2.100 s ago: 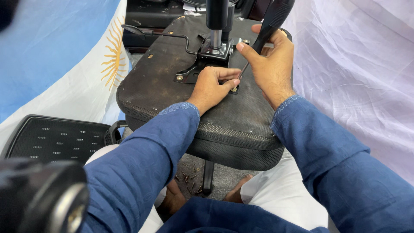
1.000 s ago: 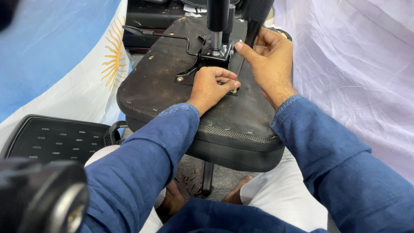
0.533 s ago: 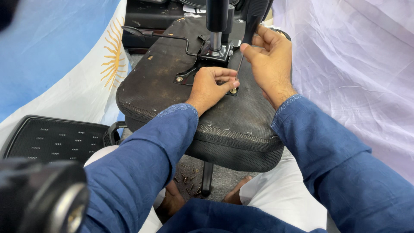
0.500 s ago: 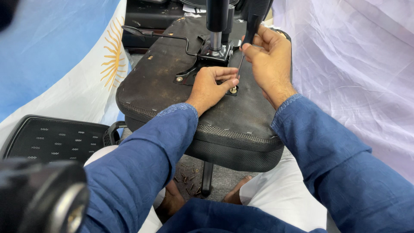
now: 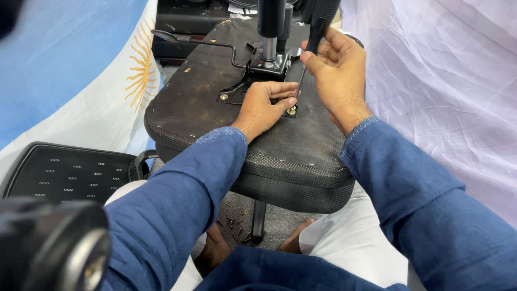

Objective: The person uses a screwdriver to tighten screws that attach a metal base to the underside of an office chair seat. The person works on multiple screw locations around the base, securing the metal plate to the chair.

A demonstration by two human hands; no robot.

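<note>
An upturned office chair seat point(image 5: 215, 108) lies in front of me, its dark underside facing up. A black metal mounting plate point(image 5: 253, 75) with a gas cylinder post point(image 5: 269, 32) is fixed at its middle. My left hand point(image 5: 264, 105) rests on the seat, its fingertips pinching a brass-coloured bolt point(image 5: 291, 111) at the plate's near corner. My right hand point(image 5: 336, 73) grips a black-handled screwdriver point(image 5: 315, 37), whose thin shaft slants down toward that bolt.
A black lever point(image 5: 188, 40) sticks out left of the plate. A black mesh chair back point(image 5: 64, 172) lies at lower left. A blue and white cloth with a sun emblem point(image 5: 107, 70) hangs left, a white sheet point(image 5: 441, 81) right. Loose screws point(image 5: 234, 221) dot the floor.
My right hand has raised the screwdriver more upright and brought its tip down toward the bolt. My left hand has shifted slightly while staying on the bolt.
</note>
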